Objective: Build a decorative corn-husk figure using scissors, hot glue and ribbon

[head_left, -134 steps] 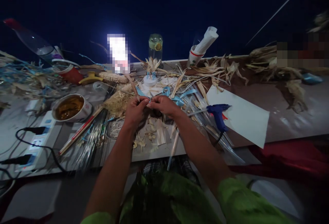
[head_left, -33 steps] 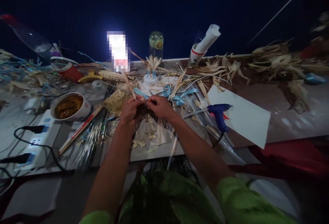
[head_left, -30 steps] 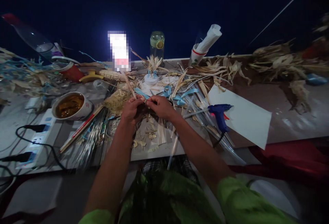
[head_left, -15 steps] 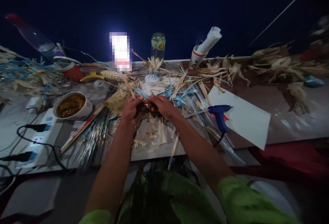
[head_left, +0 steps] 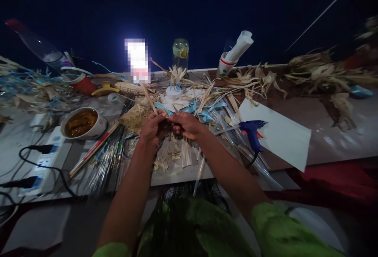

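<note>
Over the middle of the table my left hand is closed in a pinch, and a pale strip of dried corn husk rises from its fingertips. My right hand meets it there, its fingers pinched together on something too small and shadowed to name. Blue ribbon shows just behind the fingertips, and more lies to the right. Beyond the hands stands a little bundle of husk with blue ties on a round white base. Husk scraps lie below the hands.
A blue glue gun rests by a white sheet at right. To the left are a bowl of brown liquid, a power strip with cables and a bundle of clear sticks. A bottle stands behind.
The fingertips of both hands have shifted slightly against each other, the right fingers now more closely pressed together. The husk strip stays at the left hand. Other things lie as before.
</note>
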The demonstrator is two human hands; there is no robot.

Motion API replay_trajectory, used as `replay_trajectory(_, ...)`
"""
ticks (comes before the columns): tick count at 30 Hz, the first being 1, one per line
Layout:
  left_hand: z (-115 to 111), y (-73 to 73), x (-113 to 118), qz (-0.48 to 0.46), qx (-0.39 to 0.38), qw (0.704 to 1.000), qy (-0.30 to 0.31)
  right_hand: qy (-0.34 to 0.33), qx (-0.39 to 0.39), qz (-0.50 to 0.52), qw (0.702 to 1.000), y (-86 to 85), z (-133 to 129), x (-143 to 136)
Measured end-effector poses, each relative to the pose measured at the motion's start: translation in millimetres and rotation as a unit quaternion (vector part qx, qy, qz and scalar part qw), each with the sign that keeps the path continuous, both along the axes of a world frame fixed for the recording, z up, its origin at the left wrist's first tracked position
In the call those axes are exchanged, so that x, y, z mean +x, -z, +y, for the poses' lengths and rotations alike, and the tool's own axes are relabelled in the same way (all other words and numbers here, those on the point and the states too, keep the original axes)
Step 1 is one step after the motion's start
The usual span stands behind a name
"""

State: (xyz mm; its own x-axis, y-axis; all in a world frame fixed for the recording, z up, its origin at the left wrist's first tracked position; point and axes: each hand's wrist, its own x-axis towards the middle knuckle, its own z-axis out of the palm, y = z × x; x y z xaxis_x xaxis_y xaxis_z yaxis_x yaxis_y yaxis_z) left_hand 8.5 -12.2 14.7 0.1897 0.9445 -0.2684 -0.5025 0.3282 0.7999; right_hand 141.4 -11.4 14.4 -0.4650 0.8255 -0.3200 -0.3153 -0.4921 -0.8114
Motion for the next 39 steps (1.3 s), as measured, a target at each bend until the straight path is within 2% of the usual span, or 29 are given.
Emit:
replay_trajectory(2, 1, 1.1, 1, -0.001, -0.009, 1.000, -0.013, 0.034, 0.073, -0.090, 0.993, 2.9, 0, -2)
replay_trajectory(3, 1, 1.5, 1, -0.001, -0.011, 1.000, -0.013, 0.053, 0.123, -0.153, 0.979, 3.9, 0, -3)
replay_trajectory(4, 1, 1.9, 1, 0.001, -0.013, 1.000, -0.011, 0.076, 0.179, -0.221, 0.956, 4.4, 0, -4)
replay_trajectory(6, 2, 2.7, 2, 0.006, -0.019, 1.000, -0.013, 0.116, 0.293, -0.343, 0.885, 4.1, -2, -5)
replay_trajectory(9, 3, 4.7, 3, 0.008, -0.026, 0.999, -0.026, 0.137, 0.412, -0.441, 0.786, 2.1, -5, -6)
replay_trajectory(11, 4, 6.1, 3, 0.003, -0.027, 0.999, -0.026, 0.132, 0.448, -0.458, 0.756, 1.3, -7, -5)
replay_trajectory(13, 4, 6.8, 2, -0.004, -0.030, 0.999, -0.025, 0.131, 0.441, -0.444, 0.769, 1.1, -6, -5)
replay_trajectory(15, 4, 6.5, 0, -0.014, -0.026, 0.999, -0.032, 0.135, 0.384, -0.387, 0.827, 1.4, -4, -3)
replay_trajectory(18, 4, 4.9, -2, -0.028, -0.008, 0.999, -0.026, 0.131, 0.227, -0.225, 0.939, 1.4, 1, 1)
replay_trajectory(19, 3, 4.1, -3, -0.029, -0.003, 0.999, -0.018, 0.122, 0.171, -0.170, 0.963, 1.3, 2, 3)
replay_trajectory(21, 2, 2.7, -3, -0.025, -0.002, 1.000, -0.004, 0.089, 0.074, -0.090, 0.989, 0.6, 3, 4)
replay_trajectory(25, 1, 1.6, -3, -0.017, 0.001, 0.999, 0.027, -0.003, -0.041, -0.011, 0.999, -1.7, 2, 5)
replay_trajectory(30, 1, 4.7, -5, -0.013, -0.006, 0.999, 0.049, -0.055, -0.113, 0.084, 0.989, -0.5, 2, 6)
replay_trajectory(35, 0, 3.6, -5, -0.010, -0.029, 0.999, 0.036, -0.068, -0.120, 0.133, 0.982, 1.0, 3, 8)
replay_trajectory(39, -1, 1.4, -3, -0.015, -0.025, 0.999, 0.028, -0.058, -0.091, 0.117, 0.987, -0.8, 2, 6)
